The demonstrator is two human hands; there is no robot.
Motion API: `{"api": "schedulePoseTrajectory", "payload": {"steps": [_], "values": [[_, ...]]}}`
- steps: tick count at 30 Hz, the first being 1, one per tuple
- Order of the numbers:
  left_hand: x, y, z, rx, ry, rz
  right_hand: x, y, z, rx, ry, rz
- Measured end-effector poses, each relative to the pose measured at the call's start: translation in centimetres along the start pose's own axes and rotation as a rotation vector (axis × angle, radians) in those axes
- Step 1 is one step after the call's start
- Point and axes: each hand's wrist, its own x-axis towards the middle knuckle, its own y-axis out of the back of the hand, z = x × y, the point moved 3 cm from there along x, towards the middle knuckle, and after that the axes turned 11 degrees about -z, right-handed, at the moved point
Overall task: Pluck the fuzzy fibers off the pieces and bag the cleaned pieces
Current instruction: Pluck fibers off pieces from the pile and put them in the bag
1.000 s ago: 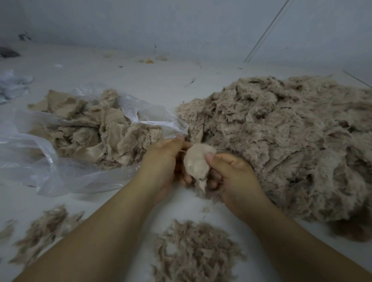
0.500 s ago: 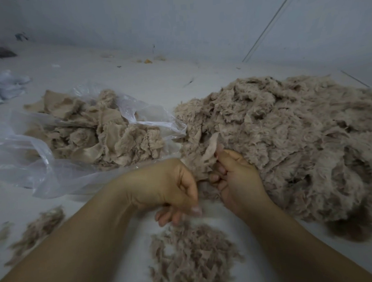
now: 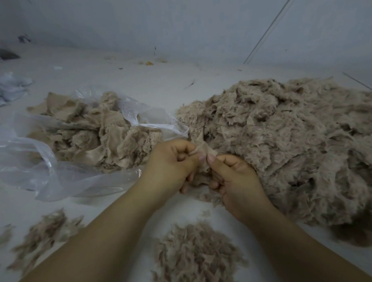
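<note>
Beige fuzzy piece pinched between both thumbs: left hand & right hand together. Pluck small tufts, w/ backing held taut.

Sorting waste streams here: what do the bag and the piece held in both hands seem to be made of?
The bag looks like thin clear plastic film: glossy, crinkled, see-through. The piece, pinched by the left hand and right hand, looks like beige faux-fur fabric: smooth woven backing, fuzzy edges. The fibre type is unclear.
</note>
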Motion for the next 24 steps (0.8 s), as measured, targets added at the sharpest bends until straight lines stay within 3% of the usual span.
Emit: {"api": "schedulePoseTrajectory", "payload": {"steps": [3, 5, 7, 9, 11, 13, 21, 24], "values": [[0.0, 2.3, 0.8, 0.221, -0.181, 0.339, 0.0, 0.2, 0.2, 0.014, -0.013, 0.052], [-0.4, 4.7, 1.4, 0.636, -0.289, 0.566, 0.0, 0.3, 0.3, 0.017, -0.03, 0.077], [-0.2, 6.8, 1.5, 1.104, -0.162, 0.631, 0.0, 0.2, 0.2, 0.02, -0.038, 0.093], [0.5, 8.1, 0.5, 1.343, 0.158, 0.533, 0.0, 0.2, 0.2, 0.029, -0.046, 0.111], [0.6, 8.4, -0.4, 1.372, 0.376, 0.43, 0.0, 0.2, 0.2, 0.045, -0.05, 0.119], [0.7, 8.4, -0.8, 1.359, 0.408, 0.407, 0.0, 0.1, 0.1, 0.061, -0.058, 0.121], [0.5, 7.8, 0.6, 1.372, 0.27, 0.593, 0.0, 0.1, 0.1, 0.133, -0.067, 0.12], [0.2, 6.6, 1.4, 1.318, 0.048, 0.574, 0.0, 0.1, 0.1, 0.133, -0.067, 0.114]]}}
